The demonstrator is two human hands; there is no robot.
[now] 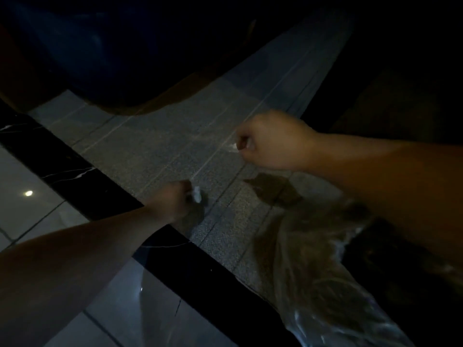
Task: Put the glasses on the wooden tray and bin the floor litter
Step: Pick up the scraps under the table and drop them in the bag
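Note:
The scene is dim and I look down at a speckled grey floor. My left hand reaches low over it, fingers pinched around a small white scrap of litter. My right hand is higher and to the right, closed into a fist with a second white scrap showing at its fingertips. No glasses or wooden tray are in sight.
A black marble strip crosses the floor diagonally, with glossy pale tiles on its left. A large dark blue rounded object fills the upper left. Clear crinkled plastic lies at the lower right.

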